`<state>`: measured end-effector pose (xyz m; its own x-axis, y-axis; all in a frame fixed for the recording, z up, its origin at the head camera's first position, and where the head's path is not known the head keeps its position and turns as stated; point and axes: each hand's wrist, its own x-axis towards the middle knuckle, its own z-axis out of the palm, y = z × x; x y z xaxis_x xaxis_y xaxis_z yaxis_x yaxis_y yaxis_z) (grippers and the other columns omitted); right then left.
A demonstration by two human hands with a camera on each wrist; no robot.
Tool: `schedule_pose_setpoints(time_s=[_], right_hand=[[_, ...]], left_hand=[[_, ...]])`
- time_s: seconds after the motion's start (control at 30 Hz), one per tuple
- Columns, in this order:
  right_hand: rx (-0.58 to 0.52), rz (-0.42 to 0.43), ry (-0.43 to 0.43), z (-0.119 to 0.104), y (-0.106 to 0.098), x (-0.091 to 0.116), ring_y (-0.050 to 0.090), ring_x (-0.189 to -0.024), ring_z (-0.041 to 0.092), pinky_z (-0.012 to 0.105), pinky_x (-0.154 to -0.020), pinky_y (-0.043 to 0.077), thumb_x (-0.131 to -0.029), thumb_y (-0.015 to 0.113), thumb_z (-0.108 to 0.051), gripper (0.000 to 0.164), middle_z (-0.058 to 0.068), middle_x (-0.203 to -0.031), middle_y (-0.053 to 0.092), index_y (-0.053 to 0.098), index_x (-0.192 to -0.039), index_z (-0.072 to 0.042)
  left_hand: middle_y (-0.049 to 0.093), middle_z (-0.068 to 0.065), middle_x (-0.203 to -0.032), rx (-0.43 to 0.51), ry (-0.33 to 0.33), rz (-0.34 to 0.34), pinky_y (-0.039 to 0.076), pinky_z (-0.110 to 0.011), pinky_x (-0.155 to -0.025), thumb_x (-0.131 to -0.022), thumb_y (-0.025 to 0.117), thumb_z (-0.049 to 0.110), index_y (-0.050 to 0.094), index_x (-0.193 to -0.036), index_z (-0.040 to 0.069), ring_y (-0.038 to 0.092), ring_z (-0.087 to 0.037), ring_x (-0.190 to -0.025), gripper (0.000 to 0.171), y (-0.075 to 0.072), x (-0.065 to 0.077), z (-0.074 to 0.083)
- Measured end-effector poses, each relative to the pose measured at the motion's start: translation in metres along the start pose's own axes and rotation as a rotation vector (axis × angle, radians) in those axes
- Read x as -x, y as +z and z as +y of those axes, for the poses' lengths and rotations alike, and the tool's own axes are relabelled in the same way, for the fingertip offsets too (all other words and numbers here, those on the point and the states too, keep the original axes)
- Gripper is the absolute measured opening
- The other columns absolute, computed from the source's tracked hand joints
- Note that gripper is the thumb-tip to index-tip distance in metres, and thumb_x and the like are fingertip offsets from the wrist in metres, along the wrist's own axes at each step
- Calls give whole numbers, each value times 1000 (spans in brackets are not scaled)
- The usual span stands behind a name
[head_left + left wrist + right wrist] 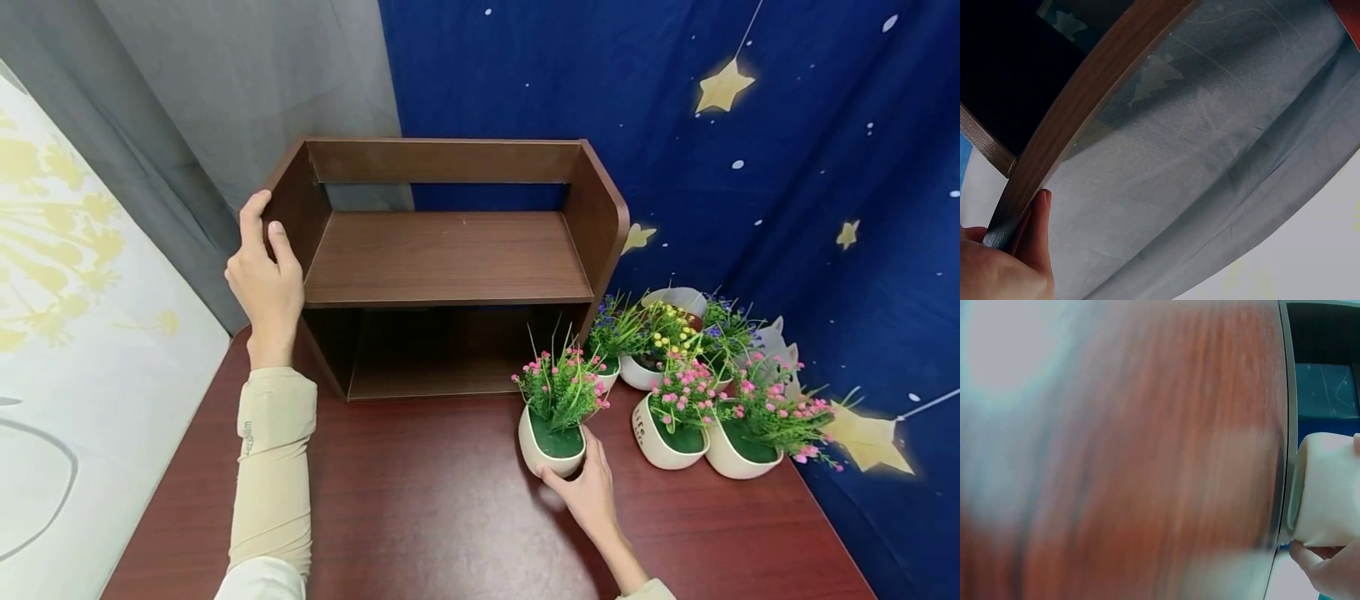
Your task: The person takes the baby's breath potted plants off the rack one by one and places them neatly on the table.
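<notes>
A brown wooden desktop shelf (pixel 450 258) with two levels stands at the back of the table. My left hand (pixel 266 279) grips the front edge of its left side panel (pixel 1063 128), the thumb on one face and the fingers on the other. In front of the shelf's lower right corner is a white flowerpot (pixel 534 446) with grass and small pink flowers (pixel 558 383). My right hand (pixel 588 492) holds this pot from its right and near side, thumb at the front. In the right wrist view, the pot (pixel 1332 494) is close over the tabletop.
Several potted flowers stand right of the shelf, including a pink one in a pot lettered "life" (pixel 660 433) and another pink one (pixel 738 454). Blue and yellow flowers (pixel 667 325) sit behind. A star-patterned blue curtain (pixel 795 167) hangs behind the dark red table (pixel 420 500).
</notes>
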<state>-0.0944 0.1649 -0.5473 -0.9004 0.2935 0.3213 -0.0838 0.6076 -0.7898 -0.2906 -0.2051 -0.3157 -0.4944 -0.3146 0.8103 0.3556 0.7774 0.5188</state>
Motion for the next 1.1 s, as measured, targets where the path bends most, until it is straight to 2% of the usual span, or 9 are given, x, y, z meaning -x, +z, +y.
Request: schedule_pose_setpoints(time_s=[0.23, 0.5, 0.7, 0.9, 1.1], right_hand=[[55, 28, -21, 5, -10, 0, 50, -111, 27, 41, -90, 37, -60, 86, -27, 88, 13, -122, 52, 44, -133, -1], [34, 30, 4, 9, -21, -2, 49, -112, 28, 41, -92, 35, -61, 86, -24, 87, 16, -122, 52, 43, -133, 0], [42, 57, 9, 15, -30, -2, 49, -111, 28, 39, -92, 34, -59, 88, -22, 88, 17, -121, 51, 44, -132, 2], [44, 75, 31, 22, -35, 0, 50, -110, 28, 38, -91, 34, -59, 87, -20, 87, 17, -120, 51, 44, -131, 1], [57, 89, 24, 27, -38, -1, 49, -108, 30, 39, -90, 34, -59, 86, -17, 85, 19, -119, 51, 43, -130, 2]], left_hand=[[54, -16, -73, 1, 4, -1, 20, -32, -50, -97, 39, 26, 52, -132, 25, 25, -21, -46, 37, 1, -1, 1], [51, -13, -67, -2, -12, 15, 19, -33, -50, -96, 41, 27, 53, -131, 28, 20, -9, -44, 36, -2, -3, 2], [52, -14, -67, -1, -51, -13, 22, -33, -54, -96, 41, 28, 52, -131, 29, 22, -12, -45, 37, -2, -2, 0], [48, -13, -63, -5, -43, -9, 20, -34, -52, -96, 41, 29, 52, -130, 28, 19, -9, -45, 36, -1, -1, -3], [49, -14, -66, -5, -53, -15, 22, -34, -54, -96, 41, 29, 52, -131, 28, 22, -14, -46, 37, -1, 1, -4]])
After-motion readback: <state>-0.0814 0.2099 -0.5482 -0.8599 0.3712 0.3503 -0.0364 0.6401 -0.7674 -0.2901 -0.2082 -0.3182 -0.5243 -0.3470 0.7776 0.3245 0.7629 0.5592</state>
